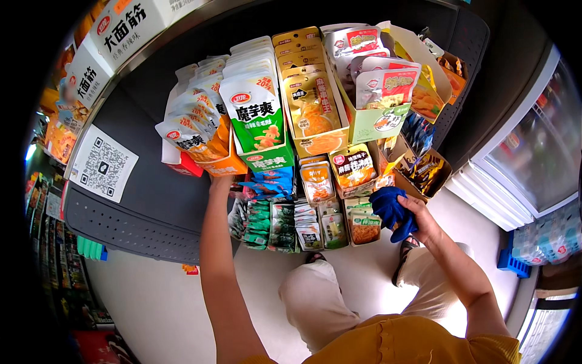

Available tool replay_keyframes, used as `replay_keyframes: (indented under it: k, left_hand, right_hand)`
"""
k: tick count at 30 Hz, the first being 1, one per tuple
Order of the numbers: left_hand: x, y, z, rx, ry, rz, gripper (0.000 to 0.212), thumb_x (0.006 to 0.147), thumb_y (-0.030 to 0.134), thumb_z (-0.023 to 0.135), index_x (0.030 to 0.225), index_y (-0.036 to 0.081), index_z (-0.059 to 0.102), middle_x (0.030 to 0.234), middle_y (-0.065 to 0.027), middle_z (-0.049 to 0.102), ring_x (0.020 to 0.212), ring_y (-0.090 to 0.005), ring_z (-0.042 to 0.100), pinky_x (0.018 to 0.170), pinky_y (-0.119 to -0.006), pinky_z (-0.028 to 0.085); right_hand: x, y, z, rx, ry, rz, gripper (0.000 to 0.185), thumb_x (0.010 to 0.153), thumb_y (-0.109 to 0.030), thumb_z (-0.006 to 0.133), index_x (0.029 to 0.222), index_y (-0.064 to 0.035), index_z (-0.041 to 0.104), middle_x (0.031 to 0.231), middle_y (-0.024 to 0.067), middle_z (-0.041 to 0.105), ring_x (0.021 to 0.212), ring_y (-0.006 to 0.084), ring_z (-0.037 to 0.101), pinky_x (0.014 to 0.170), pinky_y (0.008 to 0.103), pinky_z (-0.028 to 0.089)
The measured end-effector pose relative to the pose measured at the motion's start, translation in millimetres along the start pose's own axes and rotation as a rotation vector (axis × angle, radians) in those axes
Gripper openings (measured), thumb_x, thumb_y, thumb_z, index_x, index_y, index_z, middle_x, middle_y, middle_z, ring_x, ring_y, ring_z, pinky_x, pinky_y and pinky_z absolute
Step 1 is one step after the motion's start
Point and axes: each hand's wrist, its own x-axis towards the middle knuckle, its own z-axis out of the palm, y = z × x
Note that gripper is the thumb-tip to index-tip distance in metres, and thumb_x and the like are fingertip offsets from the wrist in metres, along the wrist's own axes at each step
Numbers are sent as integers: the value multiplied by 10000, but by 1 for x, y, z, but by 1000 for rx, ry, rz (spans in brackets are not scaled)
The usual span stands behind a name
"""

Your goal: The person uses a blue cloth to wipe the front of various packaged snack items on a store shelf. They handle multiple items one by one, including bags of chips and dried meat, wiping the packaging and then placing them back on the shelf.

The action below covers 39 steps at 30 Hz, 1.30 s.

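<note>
My right hand [421, 215] grips a crumpled dark blue cloth [394, 212] in front of the lower snack boxes. My left hand [220, 181] reaches to the underside of an orange box of snack pouches [221, 164]; its fingers are hidden behind the box, so its grip cannot be told. Right of that box stands a green box of white and green pouches [254, 123]. Further right are a box of gold pouches [313, 107] and a pale green box of silver and red pouches [379, 125].
A dark metal shelf [150, 182] extends left, with a sheet bearing a printed code [103, 163] at its edge. More small snack boxes [318, 182] sit lower down. At right are a glass-door fridge [536, 132] and wrapped packs on a blue crate [514, 259].
</note>
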Motion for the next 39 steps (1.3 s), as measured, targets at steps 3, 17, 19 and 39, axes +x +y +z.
replay_keyframes:
  k: [3, 17, 19, 39]
  left_hand:
    - [-19, 3, -15, -98, 119, -45, 300, 798, 272, 597, 1024, 75, 622, 1061, -166, 615, 1056, -347, 543, 915, -442, 412]
    - [-105, 38, -75, -850, 850, -233, 176, 826, 27, 640, 961, -13, 535, 894, -74, 587, 801, -153, 572, 721, -276, 479]
    - [-122, 39, -88, -787, 899, -335, 206, 830, 55, 653, 988, -6, 534, 915, -74, 595, 805, -145, 571, 740, -266, 480]
    - [-153, 325, -120, -1481, -18, -257, 149, 846, 14, 614, 993, -8, 617, 945, -48, 630, 834, -87, 582, 754, -225, 462]
  right_hand:
    - [-3, -4, 1, 3, -12, -23, 441, 868, -305, 598, 1187, -11, 524, 968, 64, 641, 823, 130, 619, 685, 269, 512]
    - [-15, -3, 3, 60, -35, -43, 425, 860, -288, 617, 1152, 9, 535, 970, 82, 640, 835, 151, 627, 727, 294, 526]
    - [-14, 1, 0, 70, -40, -47, 419, 858, -293, 619, 1139, 7, 540, 961, 78, 641, 827, 150, 624, 727, 290, 519]
    - [-40, -49, 44, -288, -317, -628, 474, 796, -85, 686, 1240, -53, 525, 1129, 48, 564, 1012, 124, 541, 925, 272, 410]
